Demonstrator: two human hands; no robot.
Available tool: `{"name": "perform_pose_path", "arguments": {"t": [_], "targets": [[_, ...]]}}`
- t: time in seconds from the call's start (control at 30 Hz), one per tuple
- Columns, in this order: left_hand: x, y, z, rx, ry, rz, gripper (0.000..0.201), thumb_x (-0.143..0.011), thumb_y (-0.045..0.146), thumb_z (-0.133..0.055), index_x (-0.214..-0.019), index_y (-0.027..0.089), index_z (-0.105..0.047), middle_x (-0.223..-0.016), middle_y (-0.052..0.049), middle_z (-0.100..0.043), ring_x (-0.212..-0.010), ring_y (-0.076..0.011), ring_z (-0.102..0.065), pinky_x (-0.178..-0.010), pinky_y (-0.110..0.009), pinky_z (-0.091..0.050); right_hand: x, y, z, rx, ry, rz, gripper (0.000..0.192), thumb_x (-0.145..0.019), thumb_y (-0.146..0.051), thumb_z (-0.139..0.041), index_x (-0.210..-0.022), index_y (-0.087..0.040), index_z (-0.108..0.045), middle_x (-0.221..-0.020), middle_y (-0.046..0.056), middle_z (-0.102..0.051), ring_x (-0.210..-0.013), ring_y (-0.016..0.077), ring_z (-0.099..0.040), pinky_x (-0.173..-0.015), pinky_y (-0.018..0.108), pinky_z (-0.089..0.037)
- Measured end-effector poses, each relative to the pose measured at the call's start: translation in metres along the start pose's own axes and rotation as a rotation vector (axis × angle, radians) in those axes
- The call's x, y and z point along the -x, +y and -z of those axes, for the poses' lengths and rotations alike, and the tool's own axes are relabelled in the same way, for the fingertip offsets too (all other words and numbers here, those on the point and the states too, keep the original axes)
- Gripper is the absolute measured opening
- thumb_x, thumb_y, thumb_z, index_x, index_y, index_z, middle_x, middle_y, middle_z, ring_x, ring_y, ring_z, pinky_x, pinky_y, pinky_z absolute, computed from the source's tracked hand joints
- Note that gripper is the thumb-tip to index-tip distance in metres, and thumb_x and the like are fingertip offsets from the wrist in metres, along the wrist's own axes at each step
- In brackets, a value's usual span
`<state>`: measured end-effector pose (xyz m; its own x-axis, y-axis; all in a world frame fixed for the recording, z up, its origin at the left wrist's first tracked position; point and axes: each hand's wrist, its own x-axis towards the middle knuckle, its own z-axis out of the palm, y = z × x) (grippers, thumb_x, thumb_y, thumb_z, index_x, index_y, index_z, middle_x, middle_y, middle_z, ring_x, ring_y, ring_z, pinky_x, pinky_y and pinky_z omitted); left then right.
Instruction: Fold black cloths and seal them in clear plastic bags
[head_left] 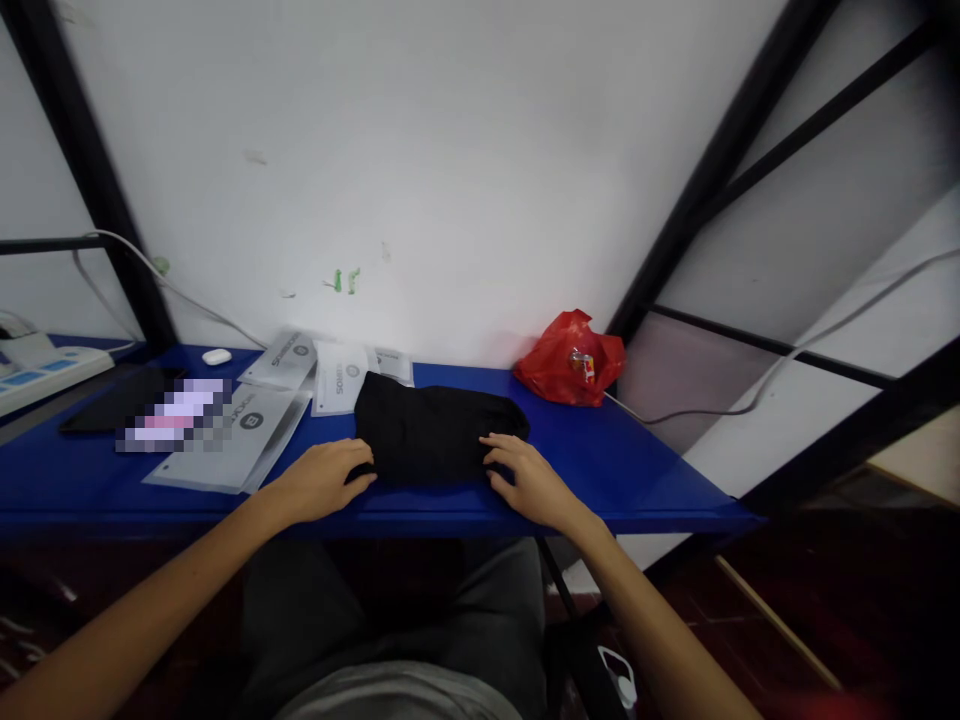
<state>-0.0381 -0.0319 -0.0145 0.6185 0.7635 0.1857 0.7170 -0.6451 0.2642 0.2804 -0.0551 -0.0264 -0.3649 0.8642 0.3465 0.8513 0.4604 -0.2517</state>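
Observation:
A folded black cloth (427, 430) lies flat across the front middle of the blue table. It is wider than it is deep, with a rounded fold at its right end; whether it is a garment or a pouch I cannot make out. My left hand (326, 482) rests at its left edge, thumb and fingers apart, fingertips touching the fabric. At the other end my right hand (531, 482) has its fingers spread, their tips lying on the cloth near the right edge. Neither hand grips it.
Left of the cloth lie several frosted plastic bags (259, 430) with printed logos, and a phone (176, 412), blurred out. A white earbud case (217, 356) and a power strip (56, 380) sit farther left. A red plastic bag (570, 360) stands back right on the blue table (630, 470).

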Motion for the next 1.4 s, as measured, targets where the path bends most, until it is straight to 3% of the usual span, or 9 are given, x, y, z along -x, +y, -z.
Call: {"name": "perform_pose_path", "arguments": {"t": [0.23,0.37,0.6,0.77,0.9,1.03,1.17,1.27,1.4], "targets": [[0.000,0.001,0.024,0.183,0.078,0.071,0.026,-0.086,0.040,-0.045,-0.088,0.023,-0.065,-0.083,0.000,-0.067,-0.078,-0.0166,-0.060,-0.070,-0.027,-0.043,-0.005,-0.007,0.022,-0.208,-0.012,0.002,0.013,-0.081,-0.024,-0.056,-0.085,-0.023,-0.068,-0.120,0.006,-0.063,-0.115,0.0226,-0.055,-0.099,0.043,-0.043],[-0.013,-0.003,0.034,0.225,0.133,0.189,0.029,-0.084,0.043,-0.046,-0.084,0.021,-0.063,-0.062,0.002,-0.056,-0.059,-0.0146,-0.052,-0.055,-0.025,-0.038,-0.024,-0.010,0.032,-0.225,-0.021,-0.043,0.016,-0.083,-0.026,-0.055,-0.076,-0.022,-0.068,-0.117,0.005,-0.065,-0.109,0.0223,-0.059,-0.093,0.039,-0.047],[-0.048,-0.021,0.017,0.146,0.143,0.310,0.025,-0.080,0.035,-0.050,-0.092,0.017,-0.063,-0.068,-0.001,-0.059,-0.062,-0.0161,-0.056,-0.056,-0.026,-0.039,-0.054,0.005,0.009,-0.041,0.033,-0.177,0.007,-0.078,-0.024,-0.060,-0.077,-0.019,-0.065,-0.111,0.010,-0.066,-0.098,0.0246,-0.063,-0.088,0.040,-0.047],[-0.055,-0.032,-0.009,-0.088,0.128,0.199,0.027,-0.080,0.029,-0.053,-0.102,0.016,-0.061,-0.097,-0.009,-0.063,-0.094,-0.0243,-0.057,-0.080,-0.034,-0.044,-0.049,0.014,-0.023,0.042,0.143,-0.176,0.026,-0.072,-0.019,-0.065,-0.097,-0.018,-0.061,-0.116,0.013,-0.062,-0.111,0.0270,-0.056,-0.094,0.044,-0.044],[-0.043,-0.024,-0.009,-0.194,0.249,0.066,0.028,-0.087,0.025,-0.044,-0.109,0.017,-0.058,-0.108,-0.010,-0.059,-0.102,-0.0246,-0.051,-0.088,-0.037,-0.041,-0.037,0.010,-0.018,0.063,0.254,-0.068,0.026,-0.078,-0.024,-0.060,-0.104,-0.019,-0.061,-0.130,0.014,-0.053,-0.123,0.0275,-0.047,-0.102,0.049,-0.037],[-0.025,-0.015,0.000,-0.108,0.158,-0.058,0.033,-0.089,0.037,-0.043,-0.114,0.020,-0.057,-0.110,-0.007,-0.059,-0.103,-0.0211,-0.053,-0.090,-0.033,-0.040,-0.023,0.002,0.001,0.033,0.108,0.046,0.030,-0.077,-0.039,-0.064,-0.102,-0.023,-0.064,-0.134,0.011,-0.050,-0.128,0.0280,-0.042,-0.106,0.051,-0.031],[-0.016,-0.018,-0.003,-0.140,0.005,-0.049,0.036,-0.087,0.030,-0.043,-0.118,0.017,-0.056,-0.115,-0.009,-0.059,-0.105,-0.0225,-0.053,-0.089,-0.034,-0.040,-0.014,0.001,0.008,0.052,-0.096,-0.003,0.037,-0.073,-0.037,-0.067,-0.106,-0.021,-0.065,-0.136,0.014,-0.049,-0.131,0.0308,-0.038,-0.108,0.055,-0.027],[-0.017,-0.020,-0.008,-0.209,0.008,-0.063,0.036,-0.083,0.014,-0.039,-0.113,0.015,-0.058,-0.110,-0.010,-0.060,-0.101,-0.0225,-0.055,-0.086,-0.035,-0.041,-0.012,0.004,0.005,0.070,-0.091,0.003,0.033,-0.073,-0.021,-0.062,-0.106,-0.021,-0.065,-0.134,0.012,-0.051,-0.130,0.0293,-0.040,-0.107,0.053,-0.028],[-0.019,-0.017,-0.008,-0.249,0.059,-0.055,0.031,-0.081,0.009,-0.036,-0.097,0.016,-0.062,-0.097,-0.009,-0.063,-0.092,-0.0224,-0.056,-0.081,-0.036,-0.043,-0.013,0.008,0.001,0.047,-0.018,0.035,0.031,-0.071,-0.012,-0.056,-0.098,-0.022,-0.067,-0.126,0.010,-0.058,-0.125,0.0277,-0.046,-0.105,0.053,-0.033]]}}
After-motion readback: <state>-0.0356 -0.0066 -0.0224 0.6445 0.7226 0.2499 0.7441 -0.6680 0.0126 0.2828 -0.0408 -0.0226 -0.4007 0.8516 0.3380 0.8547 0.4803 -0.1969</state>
